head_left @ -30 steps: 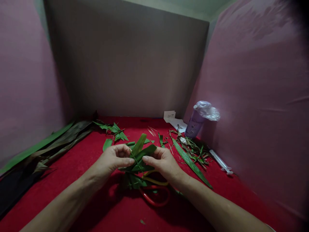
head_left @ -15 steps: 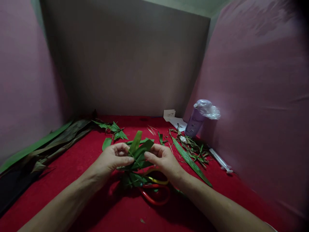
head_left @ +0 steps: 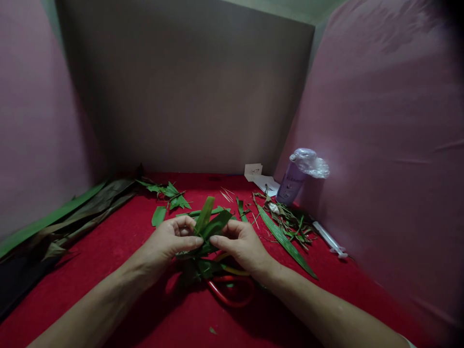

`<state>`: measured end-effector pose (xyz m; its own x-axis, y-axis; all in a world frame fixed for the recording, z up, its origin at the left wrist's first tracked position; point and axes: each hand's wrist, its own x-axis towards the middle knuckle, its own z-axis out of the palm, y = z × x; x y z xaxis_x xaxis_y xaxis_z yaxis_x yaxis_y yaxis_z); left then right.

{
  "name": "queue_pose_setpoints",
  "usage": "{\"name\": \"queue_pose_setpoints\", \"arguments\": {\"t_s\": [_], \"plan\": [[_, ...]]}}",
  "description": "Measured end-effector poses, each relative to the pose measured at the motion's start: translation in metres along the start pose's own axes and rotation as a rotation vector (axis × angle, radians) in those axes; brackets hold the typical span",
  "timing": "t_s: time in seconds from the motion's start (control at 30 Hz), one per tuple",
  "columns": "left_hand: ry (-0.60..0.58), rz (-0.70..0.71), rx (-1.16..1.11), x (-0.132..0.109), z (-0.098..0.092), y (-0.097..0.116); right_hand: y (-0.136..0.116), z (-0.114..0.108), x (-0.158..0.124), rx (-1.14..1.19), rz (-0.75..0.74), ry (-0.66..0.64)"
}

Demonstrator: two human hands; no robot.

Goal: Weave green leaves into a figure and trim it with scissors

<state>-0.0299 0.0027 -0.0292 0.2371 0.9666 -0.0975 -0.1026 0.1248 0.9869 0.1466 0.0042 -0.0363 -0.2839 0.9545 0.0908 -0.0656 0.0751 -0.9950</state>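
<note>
Between my hands is a small bundle of folded green leaf strips (head_left: pixel 213 226), with two broad ends sticking up. My left hand (head_left: pixel 177 237) pinches its left side between thumb and fingers. On the right side, my right hand (head_left: pixel 241 241) grips the same leaves, its thumb pressed near their middle. The two thumbs are close together but apart. Just below, scissors (head_left: pixel 232 297) with one red and one yellow handle loop lie on the red cloth, their blades hidden. Dark green leaf pieces (head_left: pixel 194 273) lie beside the scissors, under my hands.
Long green and dried leaves (head_left: pixel 105 203) lie at left, near jagged leaves (head_left: pixel 174 195). Toothpick-like sticks (head_left: pixel 227 195) lie behind my hands. At right are a long leaf (head_left: pixel 286 241), dry stems (head_left: pixel 293 224), a syringe (head_left: pixel 329 240), and a purple bottle (head_left: pixel 291 183) near white cards (head_left: pixel 266 185).
My right thumb has moved left and inward over the leaves, closer to my left thumb. My right hand now covers more of the yellow scissor loop. My left hand stays nearly where it was.
</note>
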Motion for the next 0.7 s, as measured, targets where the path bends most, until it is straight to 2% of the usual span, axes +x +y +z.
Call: {"name": "queue_pose_setpoints", "arguments": {"t_s": [0.2,0.27,0.33,0.4,0.47,0.6,0.63,0.7], "plan": [[0.049,-0.025,-0.012,0.000,0.000,0.002,0.001,-0.004,0.002,-0.001,-0.042,-0.031],[0.081,-0.028,-0.015,0.000,-0.003,0.003,-0.001,-0.009,0.005,-0.081,-0.117,0.036],[0.115,-0.015,-0.023,0.001,-0.007,0.006,-0.006,-0.017,0.009,-0.191,-0.201,0.160],[0.153,0.000,-0.035,0.002,-0.011,0.011,-0.012,-0.026,0.010,-0.323,-0.221,0.221],[0.203,0.007,-0.039,0.002,-0.015,0.017,-0.019,-0.035,0.009,-0.485,-0.157,0.100],[0.295,0.045,-0.050,0.001,-0.022,0.028,-0.030,-0.040,-0.006,-0.872,-0.014,-0.446],[0.306,0.051,-0.060,0.001,-0.024,0.030,-0.031,-0.038,-0.010,-0.978,-0.012,-0.500],[0.327,0.054,-0.077,0.000,-0.026,0.033,-0.031,-0.032,-0.018,-1.162,-0.071,-0.511]]}}
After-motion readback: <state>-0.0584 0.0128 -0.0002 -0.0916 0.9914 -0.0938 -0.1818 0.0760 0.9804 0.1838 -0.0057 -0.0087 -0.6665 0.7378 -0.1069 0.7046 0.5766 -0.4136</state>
